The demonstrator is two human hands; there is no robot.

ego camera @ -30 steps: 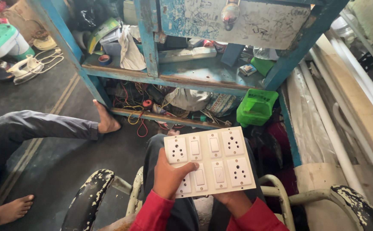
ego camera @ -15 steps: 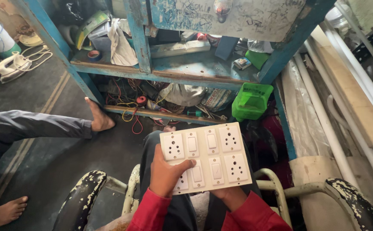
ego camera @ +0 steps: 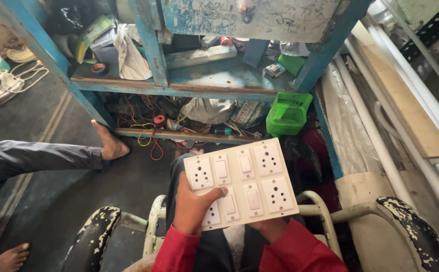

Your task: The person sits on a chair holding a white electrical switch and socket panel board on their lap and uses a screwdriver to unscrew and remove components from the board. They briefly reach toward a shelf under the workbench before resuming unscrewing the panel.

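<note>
Cluttered blue shelves [ego camera: 214,85] fill the background. Left hand [ego camera: 193,207] fingers curl over the switch plate's [ego camera: 242,181] lower left corner, thumb pressing its face. Right hand [ego camera: 267,227] sits under the bottom edge, fingers hidden. Plate tilts above the lap; green basket [ego camera: 288,113] beyond, another person's foot [ego camera: 109,143] left.

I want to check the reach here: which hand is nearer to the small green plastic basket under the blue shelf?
Right. The right hand, under the white switch-and-socket panel, lies below the green plastic basket. The left hand grips the panel's left edge, farther to the left.
</note>
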